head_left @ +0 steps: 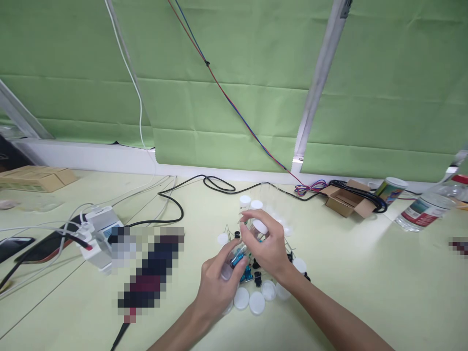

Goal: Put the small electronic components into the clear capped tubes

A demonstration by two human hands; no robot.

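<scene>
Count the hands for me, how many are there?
2. The left hand holds a small clear jar low in the middle; the right hand pinches a white lid just above it.

At the table (365,292) middle, the left hand (215,285) has a vial (236,257) in its grip, the right hand (270,251) a cap (260,226) just above it. Loose caps (252,300) lie under and before them. A power strip (100,234) lies left, a phone (14,243) further left. Right rear: an open box (345,201), then a can (391,190), then a bottle (420,212) on its side.
</scene>
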